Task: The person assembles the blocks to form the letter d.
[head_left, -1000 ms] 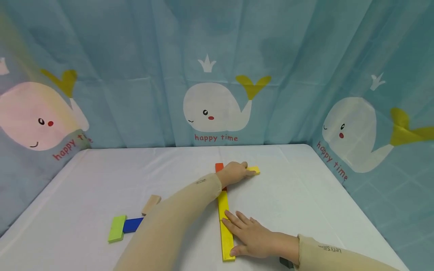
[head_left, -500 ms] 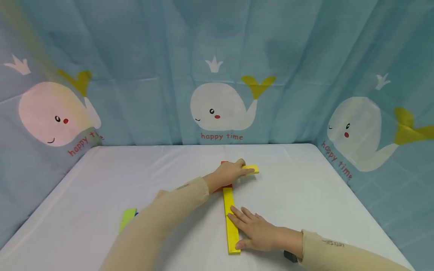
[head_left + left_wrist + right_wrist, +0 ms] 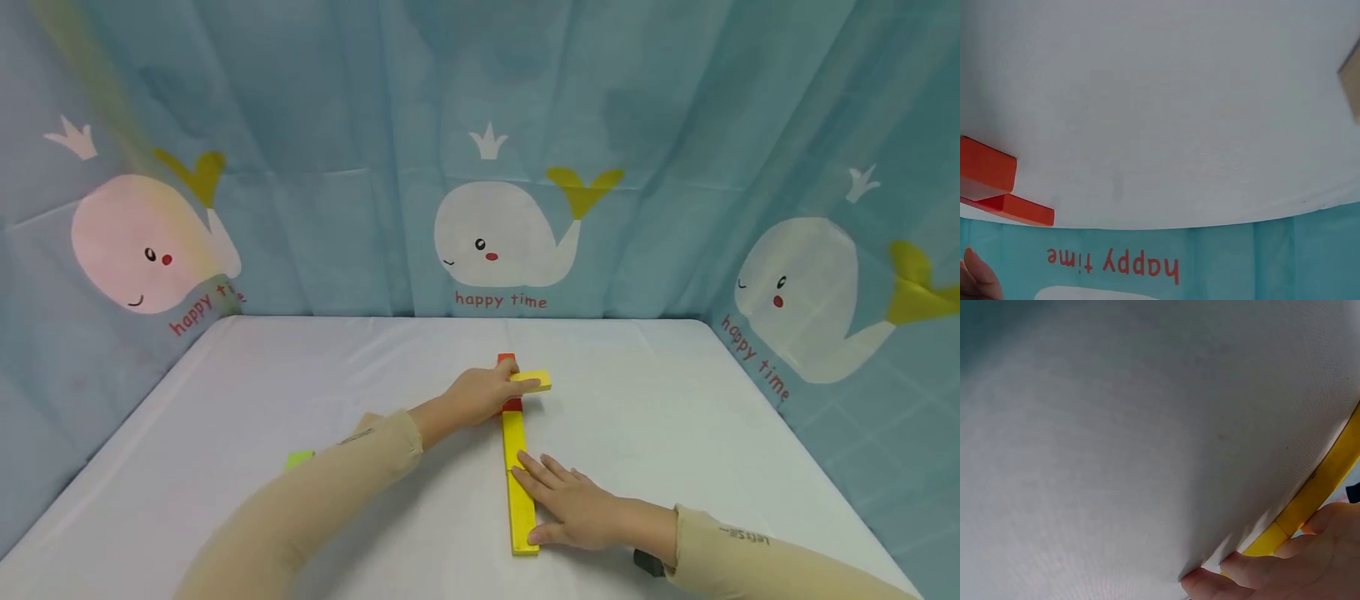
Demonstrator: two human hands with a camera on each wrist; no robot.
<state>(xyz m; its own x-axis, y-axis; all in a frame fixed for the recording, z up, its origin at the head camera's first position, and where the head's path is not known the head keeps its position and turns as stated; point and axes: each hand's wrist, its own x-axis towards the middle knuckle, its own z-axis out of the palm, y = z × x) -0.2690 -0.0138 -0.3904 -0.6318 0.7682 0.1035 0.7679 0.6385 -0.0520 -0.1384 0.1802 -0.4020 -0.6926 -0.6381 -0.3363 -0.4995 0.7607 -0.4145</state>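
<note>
In the head view my left hand [image 3: 474,395] pinches a light-yellow block [image 3: 543,379] above a line of blocks. Red blocks [image 3: 512,406] at the far end of that line are partly covered by this hand; the left wrist view shows two red pieces [image 3: 986,167], with a fingertip [image 3: 982,275] low in the corner. Nearer me, two longer yellow blocks [image 3: 513,433] lie end to end. Against their right side rests my right hand [image 3: 573,504], fingers spread, fingertips touching the yellow. The right wrist view shows those fingers along the yellow strip [image 3: 1313,497].
Left of the line, a green block [image 3: 301,457] and a plain wooden block [image 3: 369,421] show partly behind the left sleeve [image 3: 322,492]. A dark object [image 3: 648,562] sits under the right wrist. A blue whale-print curtain [image 3: 360,242] borders the white table [image 3: 615,400].
My left hand has brought the light-yellow block leftward, closer over the red blocks. The right hand stays against the yellow blocks. The head view has shifted slightly.
</note>
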